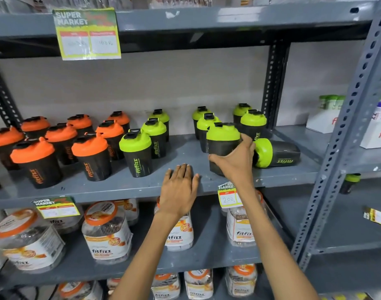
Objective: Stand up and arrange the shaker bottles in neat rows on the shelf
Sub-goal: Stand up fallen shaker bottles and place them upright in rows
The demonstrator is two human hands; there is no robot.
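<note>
On the grey middle shelf [120, 187] stand black shaker bottles. Several orange-lidded ones [92, 156] fill the left side in rows. Green-lidded ones [137, 152] stand upright in the middle and at the right back. My right hand [237, 161] is shut on a green-lidded shaker [222, 141], which is upright near the shelf's front right. Just right of it one green-lidded shaker [276, 154] lies on its side, lid toward my hand. My left hand [178, 187] rests flat and open on the shelf's front edge, holding nothing.
A perforated grey upright [345, 131] bounds the shelf on the right, with white boxes [323, 120] beyond it. Jars with orange lids [103, 232] fill the shelf below. Price tags [228, 195] hang from the shelf edges. Bare shelf lies between the two green groups.
</note>
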